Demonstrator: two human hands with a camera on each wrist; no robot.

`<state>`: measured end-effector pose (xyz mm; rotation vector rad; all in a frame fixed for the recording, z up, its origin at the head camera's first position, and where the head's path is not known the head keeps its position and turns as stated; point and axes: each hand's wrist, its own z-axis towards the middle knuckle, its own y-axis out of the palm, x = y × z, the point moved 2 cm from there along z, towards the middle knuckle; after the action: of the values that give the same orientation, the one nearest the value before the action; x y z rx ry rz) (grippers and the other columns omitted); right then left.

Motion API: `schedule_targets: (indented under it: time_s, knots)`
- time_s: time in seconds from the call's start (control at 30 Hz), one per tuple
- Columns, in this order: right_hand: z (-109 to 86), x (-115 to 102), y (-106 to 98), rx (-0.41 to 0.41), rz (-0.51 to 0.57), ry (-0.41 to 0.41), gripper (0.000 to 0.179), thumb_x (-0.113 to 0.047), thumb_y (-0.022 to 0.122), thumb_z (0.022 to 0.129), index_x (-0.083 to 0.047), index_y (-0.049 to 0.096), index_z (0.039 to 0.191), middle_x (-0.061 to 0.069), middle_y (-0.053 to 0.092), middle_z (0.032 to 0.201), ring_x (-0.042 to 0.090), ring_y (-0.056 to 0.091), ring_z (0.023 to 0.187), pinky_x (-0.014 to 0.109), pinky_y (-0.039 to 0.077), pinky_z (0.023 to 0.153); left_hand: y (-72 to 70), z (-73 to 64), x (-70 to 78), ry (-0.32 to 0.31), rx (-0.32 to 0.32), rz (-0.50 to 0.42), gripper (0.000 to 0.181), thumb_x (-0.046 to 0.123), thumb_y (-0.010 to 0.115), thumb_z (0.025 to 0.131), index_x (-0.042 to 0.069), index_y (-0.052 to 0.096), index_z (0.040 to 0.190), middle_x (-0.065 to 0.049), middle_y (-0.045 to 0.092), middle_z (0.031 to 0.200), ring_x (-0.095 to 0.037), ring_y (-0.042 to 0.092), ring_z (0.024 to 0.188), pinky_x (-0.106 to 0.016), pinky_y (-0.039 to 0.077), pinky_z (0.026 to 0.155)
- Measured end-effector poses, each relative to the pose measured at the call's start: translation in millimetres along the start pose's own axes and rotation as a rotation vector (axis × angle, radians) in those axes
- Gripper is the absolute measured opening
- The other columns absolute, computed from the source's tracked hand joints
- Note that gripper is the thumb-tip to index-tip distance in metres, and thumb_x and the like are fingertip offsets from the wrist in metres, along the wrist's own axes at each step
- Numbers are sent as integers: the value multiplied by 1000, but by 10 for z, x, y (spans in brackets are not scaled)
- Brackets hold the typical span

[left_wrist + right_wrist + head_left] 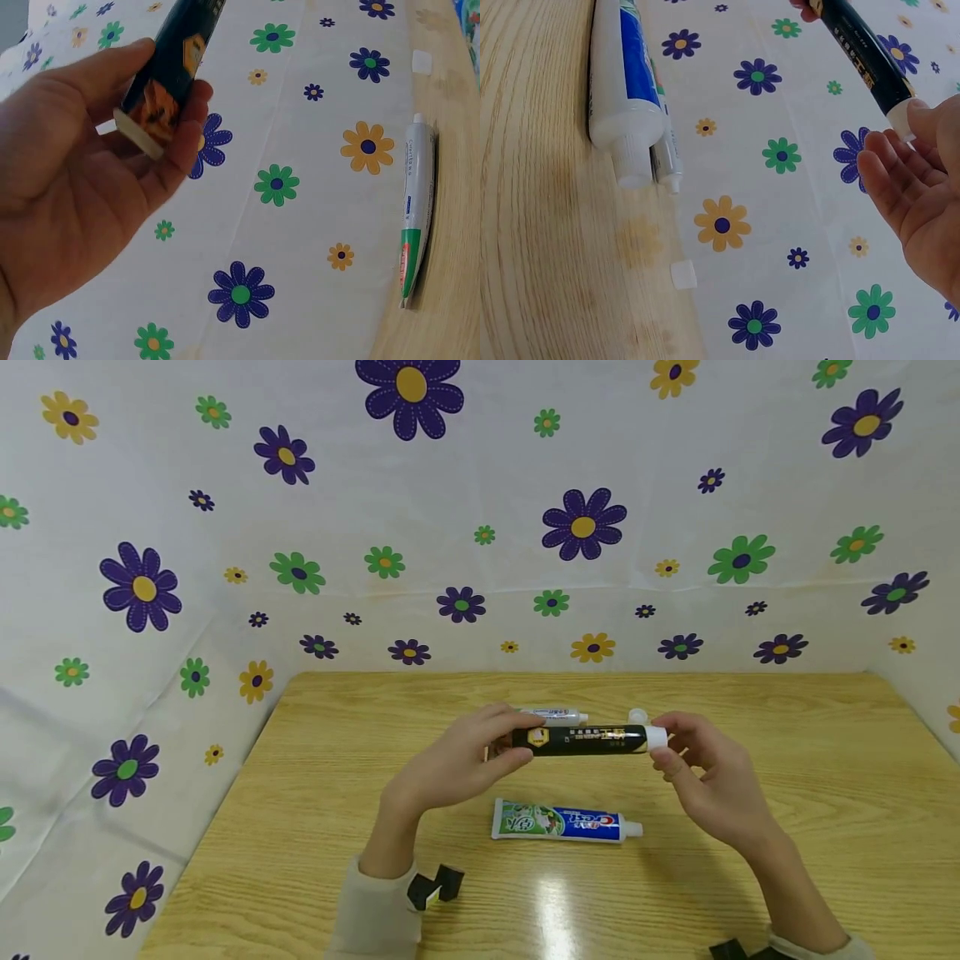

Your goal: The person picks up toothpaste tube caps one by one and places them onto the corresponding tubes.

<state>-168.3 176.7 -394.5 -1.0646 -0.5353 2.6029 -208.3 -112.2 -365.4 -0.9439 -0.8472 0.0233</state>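
Note:
A black toothpaste tube (585, 740) with gold print lies level in the air over the table, held at both ends. My left hand (468, 756) grips its flat tail end between thumb and fingers. At the other end my right hand (708, 777) pinches the white cap (901, 118) between thumb and fingertips. Below the tube, a blue, green and white toothpaste tube (558, 822) rests on the table with its white cap on. Behind it lies a white and green tube (417, 210), its narrow nozzle bare and its tail hidden by my left hand in the head view.
A small loose white cap (637, 716) sits on the wooden table (315, 793), near the bare nozzle. Past the table's back edge and on the left hangs a white cloth (420, 510) printed with flowers.

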Motion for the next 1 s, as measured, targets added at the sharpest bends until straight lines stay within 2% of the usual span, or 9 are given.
schedule_targets:
  time_s: [0.07, 0.17, 0.4, 0.6, 0.73, 0.87, 1.0]
  knots:
    - [-2, -1, -3, -1, 30, 3, 36, 21, 65, 83, 6, 59, 115, 3, 63, 85, 6, 58, 69, 16, 51, 58, -24, -18, -31, 43, 12, -79, 36, 11, 61, 99, 6, 59, 135, -1, 58, 99, -13, 49, 81, -27, 45, 66]
    - [-2, -1, 3, -21, 77, 4, 30, 18, 62, 88, 6, 58, 115, 1, 61, 84, 8, 59, 68, 18, 54, 59, -45, -33, -77, 70, 31, -173, 36, 7, 64, 97, 5, 60, 133, -1, 58, 95, -13, 48, 79, -26, 42, 64]
    - [-9, -3, 21, -21, 85, -12, 25, 16, 59, 91, 8, 55, 114, 2, 58, 83, 9, 56, 68, 16, 53, 62, -32, -11, -101, 41, 63, -353, 36, 1, 65, 94, 1, 61, 129, -8, 64, 108, -17, 52, 80, -25, 47, 65]
    - [-14, 5, 21, 18, 98, -25, 19, 13, 57, 93, 13, 53, 112, 4, 56, 82, 8, 54, 66, 16, 50, 58, -2, 25, -101, 43, 100, -398, 35, -3, 67, 91, -2, 63, 126, -13, 65, 115, -18, 57, 88, -27, 51, 75]
    - [-12, -7, 26, 33, 104, 1, 19, 14, 56, 93, 13, 52, 112, 7, 57, 83, 8, 55, 67, 16, 51, 59, -6, 20, -147, 45, 79, -427, 35, -3, 67, 92, -2, 63, 126, -14, 64, 117, -19, 56, 88, -27, 51, 74]
    - [-11, -19, 33, 72, 116, -2, 19, 14, 56, 94, 13, 53, 113, 8, 59, 85, 8, 58, 69, 15, 52, 63, -31, -22, -213, -16, 30, -436, 35, -1, 66, 93, 2, 63, 128, -11, 64, 112, -21, 57, 87, -28, 53, 73]
    - [-18, -4, 30, 116, 139, -29, 21, 16, 56, 92, 14, 54, 113, 7, 61, 84, 8, 59, 68, 15, 53, 63, -60, -52, -247, -76, 11, -396, 36, 2, 67, 93, 4, 63, 129, -8, 65, 107, -21, 59, 87, -28, 52, 71]
